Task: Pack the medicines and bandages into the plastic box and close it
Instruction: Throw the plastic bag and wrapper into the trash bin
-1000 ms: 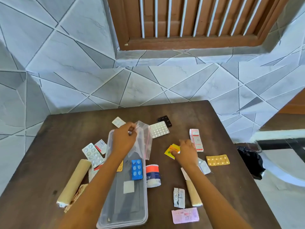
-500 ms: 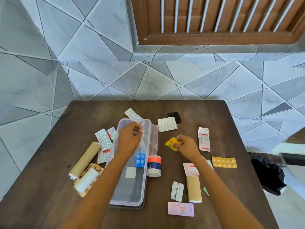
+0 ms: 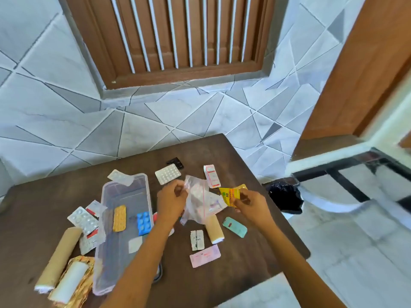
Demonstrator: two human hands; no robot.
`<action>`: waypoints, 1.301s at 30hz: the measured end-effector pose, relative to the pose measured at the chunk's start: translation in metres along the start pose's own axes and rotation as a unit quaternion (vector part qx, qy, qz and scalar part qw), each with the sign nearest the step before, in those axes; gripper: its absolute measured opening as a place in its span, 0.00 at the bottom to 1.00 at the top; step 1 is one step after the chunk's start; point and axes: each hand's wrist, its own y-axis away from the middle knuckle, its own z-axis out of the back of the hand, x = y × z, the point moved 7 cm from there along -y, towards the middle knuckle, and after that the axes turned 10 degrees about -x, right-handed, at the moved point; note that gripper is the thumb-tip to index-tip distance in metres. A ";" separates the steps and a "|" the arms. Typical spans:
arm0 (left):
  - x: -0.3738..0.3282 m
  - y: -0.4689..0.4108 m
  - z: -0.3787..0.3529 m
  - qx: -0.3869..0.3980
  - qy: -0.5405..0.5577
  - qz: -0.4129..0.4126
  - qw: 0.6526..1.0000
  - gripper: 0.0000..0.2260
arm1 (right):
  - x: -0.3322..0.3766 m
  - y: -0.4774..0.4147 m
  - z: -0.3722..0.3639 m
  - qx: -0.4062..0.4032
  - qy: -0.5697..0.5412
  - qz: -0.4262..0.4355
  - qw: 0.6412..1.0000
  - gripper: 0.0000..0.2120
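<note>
Head view: left hand pinches a clear bag; right hand pinches a yellow packet beside it.

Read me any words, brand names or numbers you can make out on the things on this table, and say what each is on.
"bin": on the yellow printed sachet pinched by the right hand; the rest is blurred.
Red-and-white packet: print too blurred to read.
Pink flat packet: print too blurred.
Teal packet: a red mark, unreadable.
Clear plastic zip bag in the left hand: nothing legible.
</note>
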 end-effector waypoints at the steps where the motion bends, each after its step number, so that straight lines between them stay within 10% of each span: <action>1: -0.009 0.005 -0.011 0.008 0.003 -0.007 1.000 0.04 | -0.008 0.004 0.014 -0.014 -0.001 -0.004 1.000 0.08; 21: -0.188 0.101 -0.297 0.107 0.022 -0.060 0.992 0.10 | -0.224 -0.048 0.266 -0.148 -0.013 -0.125 0.981 0.05; 39: -0.170 0.008 -0.565 0.247 -0.070 0.042 0.966 0.21 | -0.397 -0.254 0.286 -0.135 -0.056 -0.287 0.947 0.06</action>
